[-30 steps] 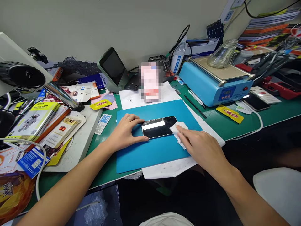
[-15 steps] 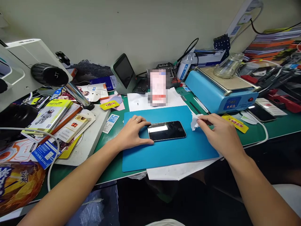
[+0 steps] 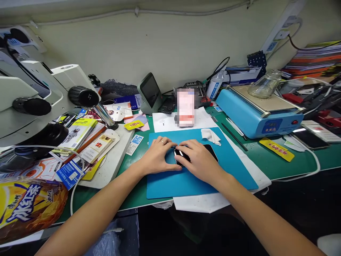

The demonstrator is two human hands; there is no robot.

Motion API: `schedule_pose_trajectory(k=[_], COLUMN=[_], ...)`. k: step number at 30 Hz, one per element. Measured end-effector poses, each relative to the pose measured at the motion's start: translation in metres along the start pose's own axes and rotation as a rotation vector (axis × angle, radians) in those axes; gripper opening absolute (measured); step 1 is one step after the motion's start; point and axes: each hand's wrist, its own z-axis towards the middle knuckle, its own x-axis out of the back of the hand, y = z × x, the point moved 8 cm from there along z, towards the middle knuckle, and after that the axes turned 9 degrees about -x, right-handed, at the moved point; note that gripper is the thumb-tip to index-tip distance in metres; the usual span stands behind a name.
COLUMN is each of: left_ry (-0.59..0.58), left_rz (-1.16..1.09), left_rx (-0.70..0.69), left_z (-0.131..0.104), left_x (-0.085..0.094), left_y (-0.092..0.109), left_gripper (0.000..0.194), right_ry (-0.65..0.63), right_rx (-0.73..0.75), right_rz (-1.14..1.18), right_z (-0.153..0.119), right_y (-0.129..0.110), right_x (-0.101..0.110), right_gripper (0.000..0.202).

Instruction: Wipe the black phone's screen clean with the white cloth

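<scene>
A black phone [image 3: 211,152] lies screen up on a blue mat [image 3: 186,177]. My left hand [image 3: 157,159] rests at the phone's left end, fingers on its edge. My right hand [image 3: 198,160] lies over the middle of the phone and covers most of the screen. A crumpled white wipe [image 3: 210,136] sits on the mat just behind the phone, apart from both hands.
A microscope [image 3: 39,99] and stacked packages [image 3: 80,138] crowd the left. A blue heating machine [image 3: 258,113] with a glass jar [image 3: 265,84] stands at the right, a small grey screen device [image 3: 149,93] at the back, a snack bag [image 3: 26,209] at the near left.
My right hand took the white wipe off the screen, left it on the mat behind the phone, and came back onto the phone. The left hand stayed at the phone's left end.
</scene>
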Motion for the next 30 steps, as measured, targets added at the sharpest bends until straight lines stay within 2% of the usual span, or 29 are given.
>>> schedule_pose_trajectory(k=[3, 7, 20, 30], left_ry=[0.008, 0.027, 0.017, 0.013], left_rz=[0.001, -0.014, -0.097, -0.095], left_rx=[0.014, 0.003, 0.024, -0.004], left_z=[0.0, 0.001, 0.0, 0.002], left_x=[0.0, 0.0, -0.004, -0.001], left_y=[0.0, 0.002, 0.001, 0.004], left_gripper=[0.072, 0.065, 0.092, 0.089], right_ry=[-0.023, -0.077, -0.024, -0.038], right_rx=[0.027, 0.086, 0.084, 0.068], right_rz=[-0.04, -0.048, 0.005, 0.028], right_z=[0.011, 0.02, 0.022, 0.028], right_y=[-0.014, -0.014, -0.003, -0.001], right_x=[-0.009, -0.013, -0.021, -0.022], right_gripper=[0.026, 0.025, 0.028, 0.028])
